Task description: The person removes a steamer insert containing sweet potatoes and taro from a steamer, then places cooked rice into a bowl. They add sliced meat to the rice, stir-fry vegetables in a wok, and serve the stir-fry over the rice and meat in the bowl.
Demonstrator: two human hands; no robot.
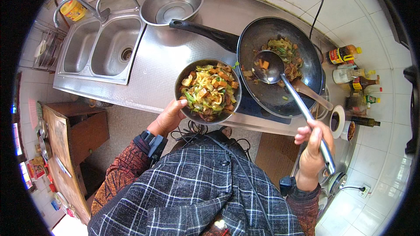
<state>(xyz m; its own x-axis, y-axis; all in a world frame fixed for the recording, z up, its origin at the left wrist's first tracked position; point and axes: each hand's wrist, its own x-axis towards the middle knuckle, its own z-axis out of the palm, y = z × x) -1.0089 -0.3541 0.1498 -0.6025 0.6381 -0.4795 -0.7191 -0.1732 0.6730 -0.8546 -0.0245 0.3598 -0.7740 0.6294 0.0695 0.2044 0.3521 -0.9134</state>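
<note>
My left hand (169, 116) grips the near left rim of a metal bowl (178, 93), thumb on the edge. Stir-fried cabbage with orange cubes (210, 88) heaps up in that bowl. A long-handled metal ladle (297, 95) is held in my right hand (313, 147). Its bowl dips inside a black wok (256, 39) and carries a few orange cubes. More of the cooked cabbage (283, 50) lies on the wok's bottom. Beside the ladle, a spatula with a brownish handle (313, 95) leans over the wok's near right rim.
A wide steel basin (172, 3) stands behind the wok's long black handle (206, 34). At left is a double sink (113, 50) with faucets. Sauce bottles (344, 54) line the right wall. A knife (62, 165) rests on a wooden table (60, 131).
</note>
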